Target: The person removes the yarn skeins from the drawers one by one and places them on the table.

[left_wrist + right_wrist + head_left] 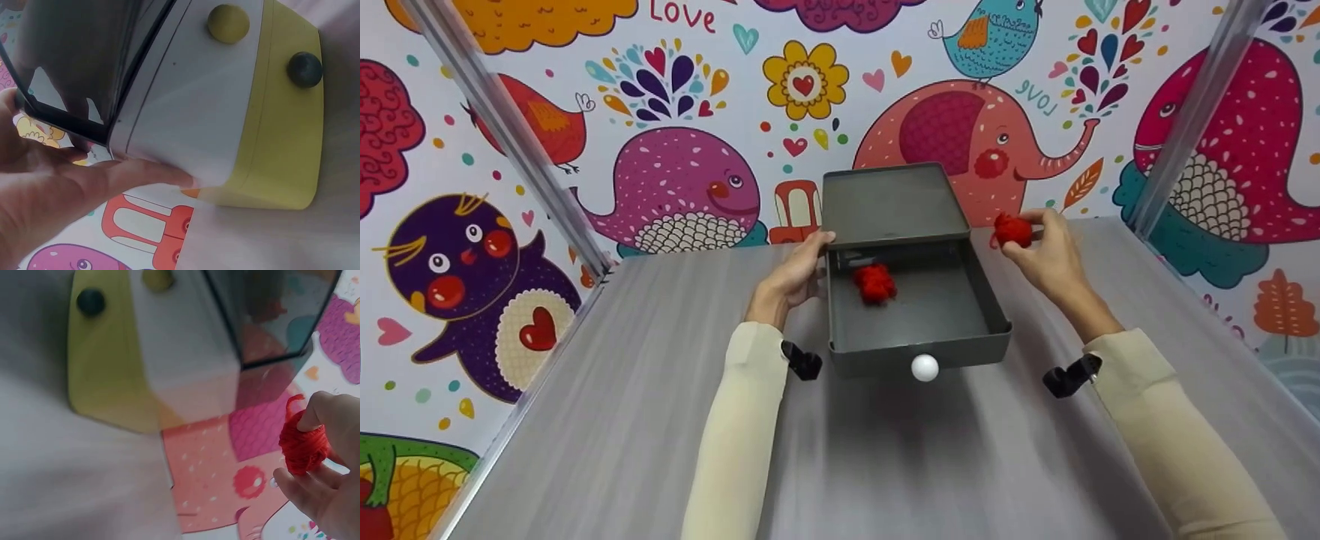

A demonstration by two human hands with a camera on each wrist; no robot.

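Head view, from the left: the left hand (795, 274) lies against the left side of a small cabinet (894, 204), fingers fairly straight, one tip touching near the upper edge. Next comes the top drawer (945, 300), pulled out toward the person, with a red yarn bundle (875, 284) lying on its floor toward the back left and a round white knob (925, 367) at its front. Farther right, beside the cabinet and apart from it, the right hand (1054, 255) pinches a red yarn ball (1014, 230), thumb and fingers parted only by the ball itself.

The ball looks light and soft, likely to squash a little when squeezed, hardly slippery or fragile. Its wound middle seems the best place to hold, as the loose strand (293, 405) might snag or unwind.

Left wrist view adds what the head view hides: a white section (191, 90) with a yellow knob (228, 23), a yellow section (287, 129) with a dark knob (305, 70), and one finger stretched along the white side. Right wrist view shows fingertips under the ball; only the head view shows the drawer's contents plainly.
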